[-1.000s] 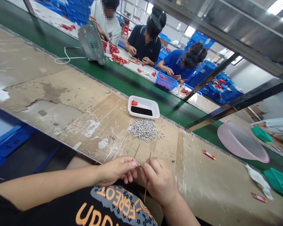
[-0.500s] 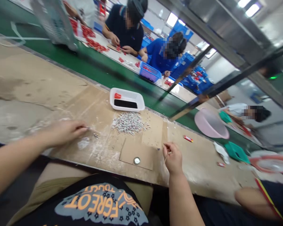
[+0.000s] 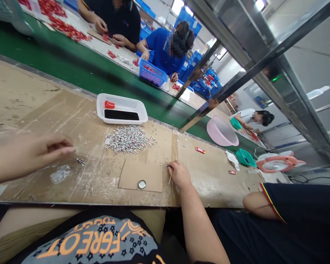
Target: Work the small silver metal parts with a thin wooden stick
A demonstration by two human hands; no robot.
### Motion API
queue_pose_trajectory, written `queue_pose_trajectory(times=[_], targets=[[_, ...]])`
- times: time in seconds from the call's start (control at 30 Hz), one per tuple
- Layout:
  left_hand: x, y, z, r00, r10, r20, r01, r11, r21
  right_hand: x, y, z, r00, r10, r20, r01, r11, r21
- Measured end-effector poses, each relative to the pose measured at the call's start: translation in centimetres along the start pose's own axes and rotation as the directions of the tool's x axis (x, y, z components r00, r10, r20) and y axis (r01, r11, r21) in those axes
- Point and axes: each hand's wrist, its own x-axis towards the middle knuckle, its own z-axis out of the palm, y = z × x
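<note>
My left hand (image 3: pixel 44 150), slightly blurred, hovers at the left with fingers stretched out and nothing visible in them. Just below its fingertips lie a few small silvery pieces (image 3: pixel 80 161). My right hand (image 3: pixel 179 174) is closed on a thin wooden stick (image 3: pixel 170 176), which points down from the fingers. A tiny dark-and-silver piece (image 3: pixel 167 166) shows at its fingertips; whether it is gripped I cannot tell. Left of this hand, a cardboard sheet (image 3: pixel 151 170) bears a bottle cap (image 3: pixel 141 184), hollow side up. Behind it spreads a pile of small whitish pieces (image 3: pixel 128 139).
A white basket (image 3: pixel 144 113) holding a black phone-like slab (image 3: pixel 121 115) and a red item stands behind the pile. Crumpled clear plastic (image 3: pixel 60 174) lies at left. A neighbour's arm (image 3: pixel 260 201) rests at right. A metal post (image 3: pixel 195 119) rises beyond the table; co-workers sit opposite.
My left hand has moved left, away from the small silvery pieces, and its pinch has loosened. The right hand keeps the stick. The whole view has shifted with my head.
</note>
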Motion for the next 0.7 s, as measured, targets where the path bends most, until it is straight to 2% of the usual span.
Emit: queue_pose_trajectory(times=[0.07, 0.13, 0.17, 0.2, 0.27, 0.33, 0.37, 0.43, 0.57, 0.7], targets=[[-2.2, 2.8, 1.6, 0.99, 0.111, 0.083, -0.096, 0.983, -0.159, 0.2, -0.5, -0.3, 1.0, 0.003, -0.01, -0.003, 1.0, -0.02], [-4.2, 5.8, 4.0, 0.967, 0.234, 0.098, -0.182, 0.909, -0.375, 0.1, -2.0, -0.9, 0.999, -0.004, -0.043, 0.003, 1.0, -0.012], [-5.0, 7.2, 5.3, 0.959, 0.257, 0.117, -0.168, 0.853, -0.495, -0.1, -3.2, -1.4, 0.997, -0.026, -0.074, 0.027, 0.999, 0.017], [-5.5, 8.5, 6.7, 0.951, 0.272, 0.147, -0.124, 0.772, -0.624, -0.3, -4.7, -1.8, 0.992, -0.06, -0.111, 0.066, 0.996, 0.058], [-5.9, 10.7, 9.1, 0.946, 0.258, 0.194, 0.027, 0.535, -0.844, -0.9, -8.3, -2.7, 0.968, -0.16, -0.195, 0.192, 0.968, 0.158], [-6.0, 12.2, 10.9, 0.952, 0.218, 0.213, 0.145, 0.29, -0.946, -1.6, -11.9, -3.2, 0.94, -0.247, -0.237, 0.293, 0.938, 0.185], [-5.9, 12.7, 11.5, 0.958, 0.19, 0.212, 0.176, 0.19, -0.966, -1.9, -13.4, -3.3, 0.928, -0.277, -0.251, 0.324, 0.93, 0.174], [-6.0, 13.2, 12.3, 0.972, 0.127, 0.195, 0.19, 0.051, -0.98, -2.2, -15.5, -3.0, 0.911, -0.317, -0.264, 0.36, 0.923, 0.135], [-6.5, 12.9, 12.9, 0.984, 0.036, 0.172, 0.174, -0.077, -0.982, -2.5, -17.2, -2.2, 0.904, -0.351, -0.243, 0.387, 0.915, 0.119], [-6.8, 12.2, 12.9, 0.974, 0.036, 0.225, 0.227, -0.2, -0.953, -2.7, -17.5, -2.2, 0.915, -0.369, -0.164, 0.403, 0.869, 0.289]])
